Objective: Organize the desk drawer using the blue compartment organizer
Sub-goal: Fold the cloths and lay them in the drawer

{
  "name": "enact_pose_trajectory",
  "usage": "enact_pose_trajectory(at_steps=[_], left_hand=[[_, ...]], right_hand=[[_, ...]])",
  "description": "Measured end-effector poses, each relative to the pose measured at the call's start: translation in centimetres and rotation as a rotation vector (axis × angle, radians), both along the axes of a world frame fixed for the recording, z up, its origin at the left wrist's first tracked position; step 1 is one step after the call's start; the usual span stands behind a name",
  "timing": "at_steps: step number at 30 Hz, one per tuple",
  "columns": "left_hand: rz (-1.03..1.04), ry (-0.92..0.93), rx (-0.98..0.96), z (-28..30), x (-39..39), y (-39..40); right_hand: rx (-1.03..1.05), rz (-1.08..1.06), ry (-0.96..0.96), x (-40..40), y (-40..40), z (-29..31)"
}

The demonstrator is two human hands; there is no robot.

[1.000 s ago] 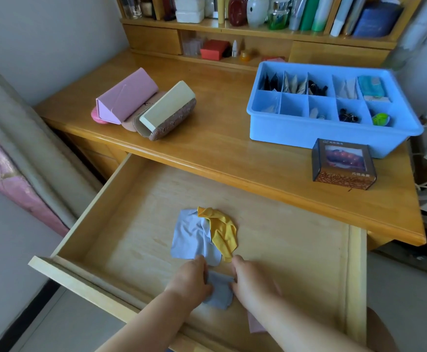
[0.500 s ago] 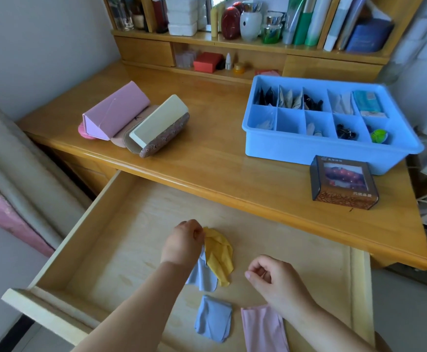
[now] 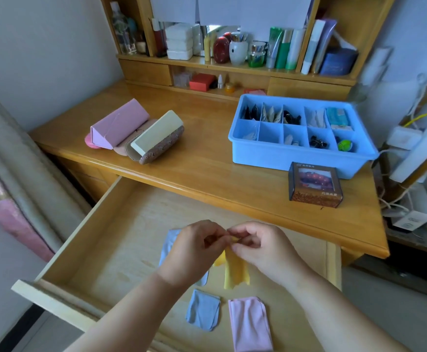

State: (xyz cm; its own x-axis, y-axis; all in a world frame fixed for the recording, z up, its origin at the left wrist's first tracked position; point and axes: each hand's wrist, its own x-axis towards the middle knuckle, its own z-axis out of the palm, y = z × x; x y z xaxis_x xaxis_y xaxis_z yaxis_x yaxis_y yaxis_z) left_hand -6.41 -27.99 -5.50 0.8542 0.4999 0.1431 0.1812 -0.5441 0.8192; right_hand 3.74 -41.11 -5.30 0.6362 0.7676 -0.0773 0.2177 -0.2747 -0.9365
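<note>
Both hands work over the open drawer [image 3: 98,240]: the left hand [image 3: 194,252] and right hand [image 3: 260,247] pinch the top edge of the yellow cloth [image 3: 235,271], which hangs between them. To fold it well, match the corners first, keep the edge taut, then lay it flat beside the folded blue cloth [image 3: 203,312] and pink cloth [image 3: 249,322]. The blue compartment organizer [image 3: 296,156] sits on the desk [image 3: 207,168], well apart. The lettering on the brown box [image 3: 314,185] is too small to read.
</note>
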Motion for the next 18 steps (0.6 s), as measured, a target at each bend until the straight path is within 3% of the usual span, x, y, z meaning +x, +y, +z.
enact_pose_trajectory(at_steps=[7,11,18], left_hand=[[-0.157,0.195,0.258,2.2,-1.2,-0.9],[-0.175,0.182,0.106,3.3,-1.6,-0.6],[-0.232,0.344,-0.117,2.3,-2.3,-0.2]], right_hand=[[-0.098,-0.050,-0.284,0.1,-3.7,2.8],[-0.110,-0.012,-0.256,-0.1,-5.5,3.8],[-0.123,-0.071,-0.231,1.1,-6.4,3.5]])
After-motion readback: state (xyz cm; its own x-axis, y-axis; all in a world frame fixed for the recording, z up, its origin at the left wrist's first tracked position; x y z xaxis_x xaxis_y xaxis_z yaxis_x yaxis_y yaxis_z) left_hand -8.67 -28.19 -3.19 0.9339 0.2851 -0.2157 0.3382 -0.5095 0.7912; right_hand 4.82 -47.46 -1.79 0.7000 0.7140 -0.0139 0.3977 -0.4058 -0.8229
